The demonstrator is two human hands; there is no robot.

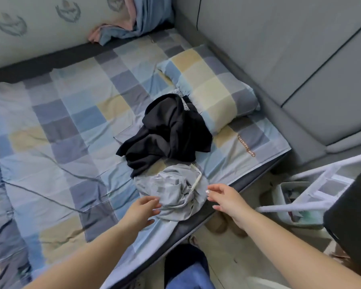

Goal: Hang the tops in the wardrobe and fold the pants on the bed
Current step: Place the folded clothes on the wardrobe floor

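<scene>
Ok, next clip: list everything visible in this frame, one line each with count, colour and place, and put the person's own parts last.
grey garment: one, light grey, crumpled at the near edge of the bed
black garments: a heap, count unclear, black, mid-bed beside the pillow
pillow: one, blue, yellow and grey check, at the headboard end
bed sheet: one, same check, covering the bed
headboard: one, grey padded, right
blanket: bundled, pink and blue, far corner against the wall
white rack: one, white, on the floor at right
bin: one, pale, behind the rack
left hand: open, fingertips touching the grey garment
right hand: open, at the garment's right edge
</scene>
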